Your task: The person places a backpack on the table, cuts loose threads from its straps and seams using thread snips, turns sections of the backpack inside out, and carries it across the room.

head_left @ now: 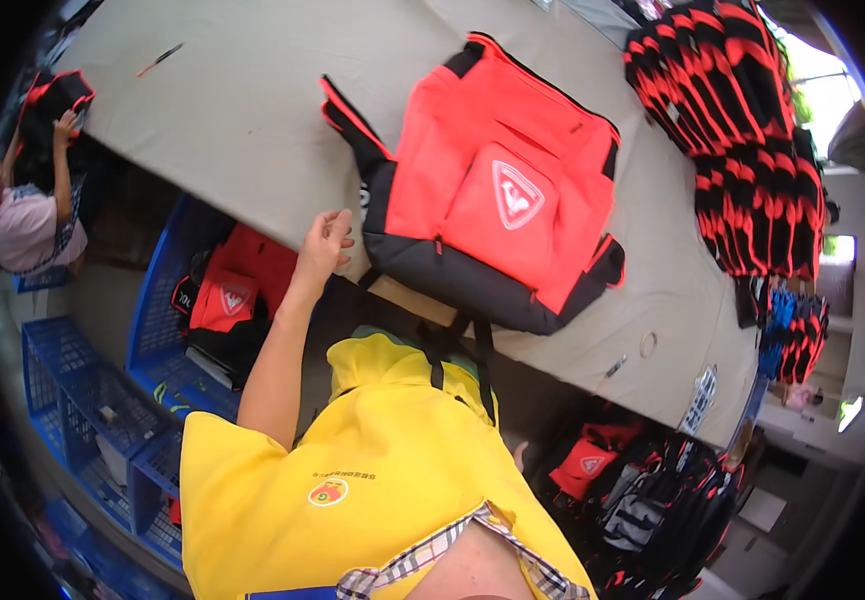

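A red and black backpack (pixel 517 205) with a white triangular emblem lies on the grey-covered table in front of me. Its black base faces my body, and dark straps hang over the table edge. Beside its lower left corner is my left hand (pixel 327 243), fingers loosely bent and apart, holding nothing that I can see. Of my right hand (pixel 520 455), only a small part shows low beside my yellow shirt; its fingers are mostly hidden.
Blue plastic crates (pixel 157 290) stand at the left, one holding a red backpack (pixel 237 290). Stacked red and black bags (pixel 717 90) line the right. More bags (pixel 652 490) sit below the table. A pen (pixel 160 60) and a ring (pixel 648 345) lie on the table (pixel 242 120). Another person (pixel 42 225) works far left.
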`<state>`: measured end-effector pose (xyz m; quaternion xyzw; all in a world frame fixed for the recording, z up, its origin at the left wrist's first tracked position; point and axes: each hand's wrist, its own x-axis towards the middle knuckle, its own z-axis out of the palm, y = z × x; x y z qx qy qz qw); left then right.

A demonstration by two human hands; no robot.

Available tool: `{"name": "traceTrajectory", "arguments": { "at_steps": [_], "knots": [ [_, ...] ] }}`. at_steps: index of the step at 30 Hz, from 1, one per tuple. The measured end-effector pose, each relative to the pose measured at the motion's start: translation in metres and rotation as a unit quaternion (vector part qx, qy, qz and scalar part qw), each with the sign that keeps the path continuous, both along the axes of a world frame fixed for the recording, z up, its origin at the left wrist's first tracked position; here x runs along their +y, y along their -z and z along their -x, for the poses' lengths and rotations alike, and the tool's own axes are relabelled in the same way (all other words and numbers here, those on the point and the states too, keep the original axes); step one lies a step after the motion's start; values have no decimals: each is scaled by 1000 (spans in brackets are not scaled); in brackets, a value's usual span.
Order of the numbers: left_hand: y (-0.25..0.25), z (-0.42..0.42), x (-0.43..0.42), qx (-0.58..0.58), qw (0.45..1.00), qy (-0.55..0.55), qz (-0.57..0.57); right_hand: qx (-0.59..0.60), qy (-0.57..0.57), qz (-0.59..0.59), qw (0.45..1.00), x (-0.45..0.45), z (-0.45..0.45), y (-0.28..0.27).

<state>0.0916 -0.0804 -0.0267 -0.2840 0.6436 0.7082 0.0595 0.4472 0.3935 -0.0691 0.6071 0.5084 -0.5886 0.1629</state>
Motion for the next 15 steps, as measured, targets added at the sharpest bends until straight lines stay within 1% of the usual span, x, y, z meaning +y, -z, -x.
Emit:
{"name": "traceTrajectory", "arguments": {
  "at_steps": [1, 3, 4, 5, 7, 8, 10, 11, 13, 14, 15],
  "knots": [
    [-6, 4, 13, -28, 999, 34, -2, 17, 4, 12, 1000, 4, 7, 7],
    [-13, 9, 44, -67, 991, 113, -7, 80, 39, 59, 994, 31, 21, 41],
    [-6, 9, 54, -77, 992, 101, -27, 79, 37, 51, 995, 39, 36, 41],
    [0, 7, 60, -56, 995, 81, -21, 78, 31, 47, 995, 46, 56, 40],
    [3, -1, 69, -24, 999, 31, -17, 115, 9, 55, 992, 64, 85, 39],
    [2, -4, 72, -23, 999, 34, -7, 141, -7, 58, 988, 71, 97, 37],
    [-1, -10, 74, -45, 999, 4, -10, 182, -35, 71, 980, 75, 118, 24],
    [-1, -11, 72, -46, 999, 16, -11, 184, -32, 78, 979, 76, 126, 20],
    [-7, -19, 81, -47, 999, 9, 8, 230, -98, 118, 961, 73, 140, 15],
    [-12, -21, 83, -50, 999, 4, 19, 233, -87, 127, 960, 69, 149, 13],
    [-8, -24, 81, -62, 998, 15, 27, 241, -142, 163, 946, 62, 157, 9]
  ]
}}
